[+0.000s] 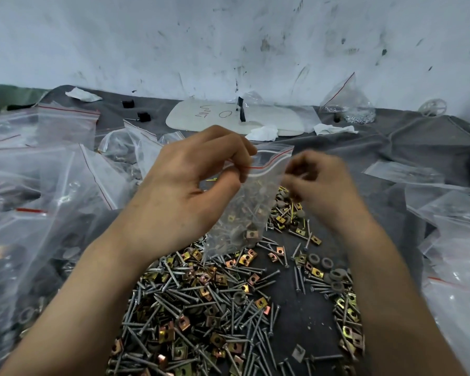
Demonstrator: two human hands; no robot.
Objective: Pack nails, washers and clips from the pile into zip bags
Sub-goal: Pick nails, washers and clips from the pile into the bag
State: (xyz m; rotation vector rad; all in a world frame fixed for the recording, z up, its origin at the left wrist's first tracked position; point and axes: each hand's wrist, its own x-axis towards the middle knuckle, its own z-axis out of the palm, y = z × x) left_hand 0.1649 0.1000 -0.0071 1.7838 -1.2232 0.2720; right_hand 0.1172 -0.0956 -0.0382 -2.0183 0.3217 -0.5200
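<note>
Zip bag, seemingly limp, slippery and bottom-heavy with hardware, hangs over the pile, the left hand pinching its stiffer red-lined mouth, likely the safest hold; the blurred right hand curls alongside, grip unclear.

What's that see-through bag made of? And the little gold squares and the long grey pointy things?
The zip bag looks like thin clear plastic: shiny, crinkled, contents showing through. The clips seem to be folded sheet metal with a yellowish, partly coppery plating. The nails look like dull grey metal, probably steel.
</note>
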